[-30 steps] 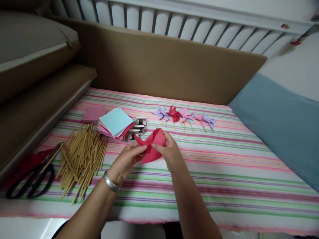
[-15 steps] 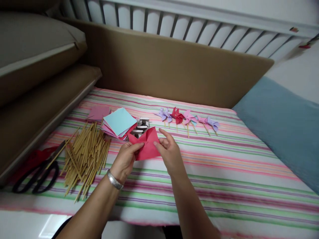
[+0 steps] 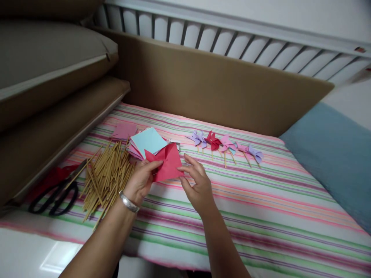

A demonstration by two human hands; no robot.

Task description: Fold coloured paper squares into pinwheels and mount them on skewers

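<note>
My left hand [image 3: 141,180] pinches a partly folded red paper square [image 3: 165,163] by its lower left edge, holding it above the striped cloth [image 3: 261,200]. My right hand [image 3: 196,184] is just right of the paper, fingers spread, its fingertips at or close to the paper's right edge. A silver bracelet [image 3: 128,202] is on my left wrist. Behind the red paper lies a stack of coloured paper squares [image 3: 146,142] with a light blue sheet on top.
A pile of wooden sticks [image 3: 106,176] lies left of my hands, black scissors [image 3: 55,194] further left. A row of finished small paper pinwheels [image 3: 226,145] sits behind. Brown cushions [image 3: 52,96] border the left and back, a blue pillow [image 3: 333,154] the right.
The red paper has shifted left and flattened. My right hand has let go of its top and opened beside it. The view has panned left.
</note>
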